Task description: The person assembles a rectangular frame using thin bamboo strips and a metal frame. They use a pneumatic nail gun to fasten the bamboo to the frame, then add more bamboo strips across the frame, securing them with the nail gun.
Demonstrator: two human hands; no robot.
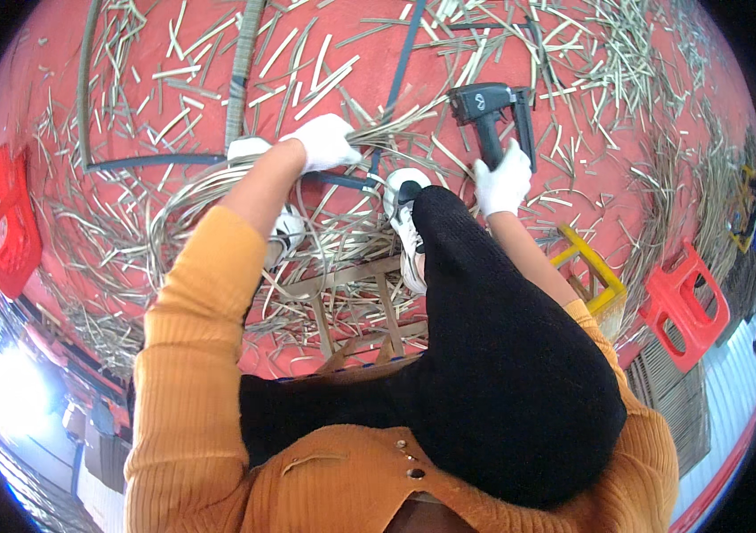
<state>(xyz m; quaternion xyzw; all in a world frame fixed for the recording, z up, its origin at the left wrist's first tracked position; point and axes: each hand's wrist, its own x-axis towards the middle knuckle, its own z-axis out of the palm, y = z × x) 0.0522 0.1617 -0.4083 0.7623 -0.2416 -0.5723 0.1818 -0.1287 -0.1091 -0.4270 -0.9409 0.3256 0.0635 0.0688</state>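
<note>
My left hand [323, 142], in a white glove, is closed around a bunch of thin grey-beige strips [396, 130]. Their ends stick out to the right, and long lengths trail down to the left below my forearm. My right hand [504, 180], also gloved in white, grips the handle of a black staple gun [490, 105] a short way right of the strips. Just beyond my left hand lies a dark frame [156, 162], with one bar [243, 71] wrapped in woven strips. A white shoe [404, 209] of mine stands between my two hands.
Loose cut strips [476, 44] litter the red floor [218, 89]. A red plastic stool [6, 222] is at the left, another red stool [685, 306] at the right. By my right forearm stands a yellow-edged stool [596, 266]. A slatted wooden piece [382, 306] lies below my feet.
</note>
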